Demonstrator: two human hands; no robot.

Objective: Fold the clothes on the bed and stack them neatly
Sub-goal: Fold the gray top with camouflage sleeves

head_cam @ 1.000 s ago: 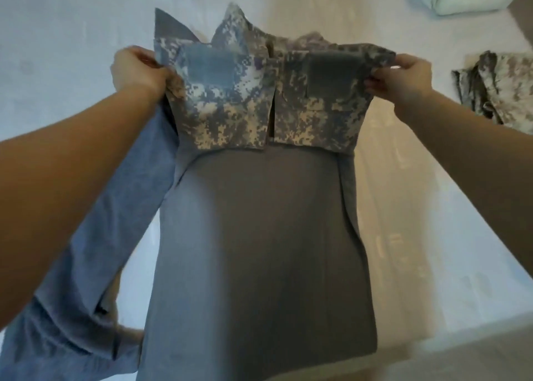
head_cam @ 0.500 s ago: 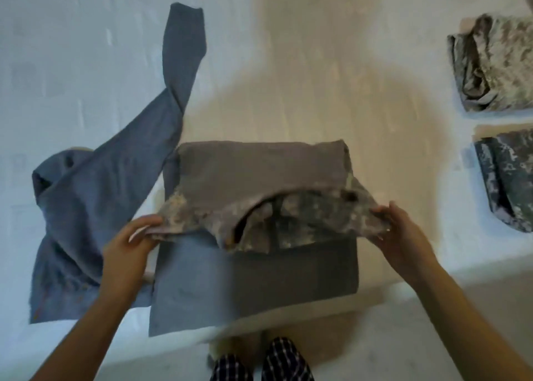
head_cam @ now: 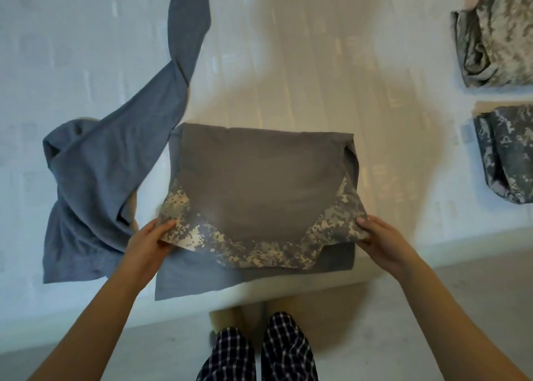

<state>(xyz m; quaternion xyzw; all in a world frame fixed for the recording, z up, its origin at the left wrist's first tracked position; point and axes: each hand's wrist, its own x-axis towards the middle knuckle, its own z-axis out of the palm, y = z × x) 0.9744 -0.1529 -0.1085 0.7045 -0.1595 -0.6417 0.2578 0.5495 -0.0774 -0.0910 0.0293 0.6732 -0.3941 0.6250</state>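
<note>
A grey shirt with camouflage shoulder panels (head_cam: 259, 184) lies folded over on the white bed (head_cam: 317, 49), close to the near edge. My left hand (head_cam: 151, 238) pinches its near left camouflage corner, and my right hand (head_cam: 375, 233) pinches the near right corner. Both corners are lifted slightly off the lower layer. A blue-grey long-sleeved garment (head_cam: 95, 178) lies unfolded to the left, one sleeve stretched toward the far side.
Two folded camouflage garments lie at the right: a lighter one (head_cam: 496, 40) farther back and a darker one (head_cam: 507, 153) nearer. The bed's near edge (head_cam: 432, 245) runs just below the shirt. My checked trouser legs (head_cam: 259, 349) stand beside the bed.
The shirt was held up in the air a second ago. Its upper half has come down toward me over the lower half, and my hands have drawn the camouflage edge nearer the bed's edge.
</note>
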